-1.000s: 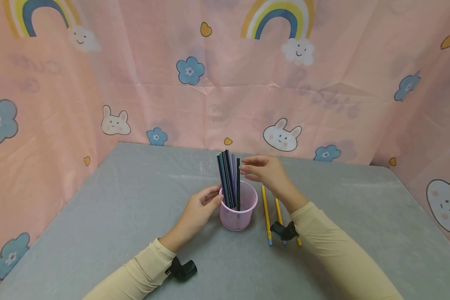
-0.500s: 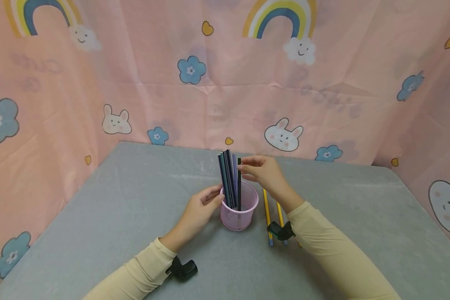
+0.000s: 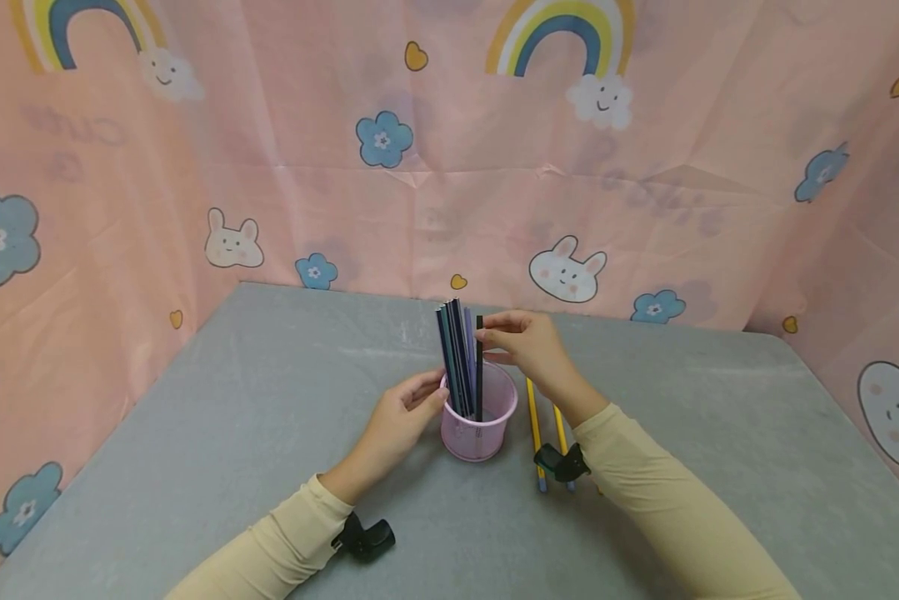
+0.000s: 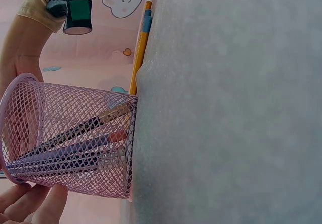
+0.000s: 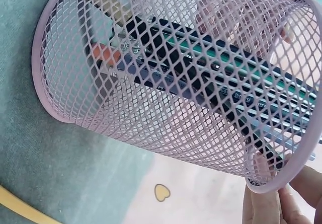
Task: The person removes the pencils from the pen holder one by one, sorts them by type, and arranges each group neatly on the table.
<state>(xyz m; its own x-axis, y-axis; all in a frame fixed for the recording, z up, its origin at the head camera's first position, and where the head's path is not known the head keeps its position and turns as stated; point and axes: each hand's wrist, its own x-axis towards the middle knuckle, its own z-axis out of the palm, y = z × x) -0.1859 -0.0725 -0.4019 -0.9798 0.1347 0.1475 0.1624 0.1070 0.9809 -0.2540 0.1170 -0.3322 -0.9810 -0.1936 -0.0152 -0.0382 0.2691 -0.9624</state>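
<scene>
A pink mesh pen cup point(image 3: 473, 440) stands upright on the grey table, with several dark pens point(image 3: 452, 358) and a purple one point(image 3: 469, 333) leaning to its left side. My left hand point(image 3: 389, 425) holds the cup at its left rim, thumb in front and fingers behind. Above the cup's right side, my right hand point(image 3: 531, 350) pinches a thin black pencil point(image 3: 480, 375) near its top. The pencil's lower part is inside the cup, and its tan end point(image 5: 111, 7) shows through the mesh in the right wrist view.
Yellow pencils point(image 3: 533, 425) with blue ends lie on the table right of the cup, partly under my right wrist and its black camera point(image 3: 561, 462). Another black camera point(image 3: 365, 540) sits at my left wrist. A pink printed curtain point(image 3: 449, 192) stands around the table's far and side edges.
My right hand has moved slightly left, and its fingertips now meet the black pencil. My forearm now covers more of the yellow pencils. The left hand stays at the cup.
</scene>
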